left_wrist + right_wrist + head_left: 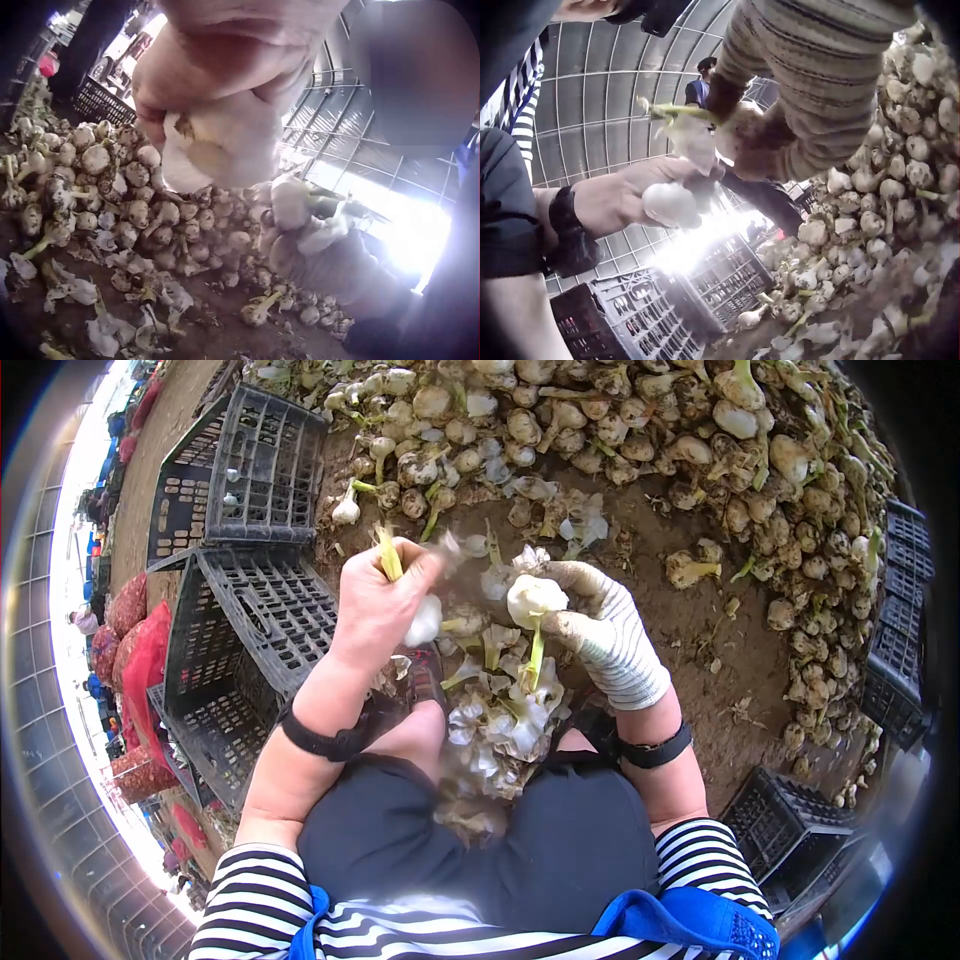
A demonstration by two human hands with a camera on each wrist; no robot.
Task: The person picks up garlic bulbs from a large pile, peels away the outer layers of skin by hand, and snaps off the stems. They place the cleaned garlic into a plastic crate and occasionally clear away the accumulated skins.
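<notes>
in the head view the left hand (383, 595) grips a white bulb (424, 622) and the gloved right hand (608, 632) pinches a stemmed bulb (535, 600), in the left wrist view piled garlic (139, 191) lies beyond, and in the right wrist view black crates (649, 315) stand left.

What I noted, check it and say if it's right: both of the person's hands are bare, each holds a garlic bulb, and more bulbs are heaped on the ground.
Not quite: the head view shows the right hand in a striped glove; only the left hand is bare. Each does hold a garlic bulb, and more bulbs are heaped on the ground.
</notes>
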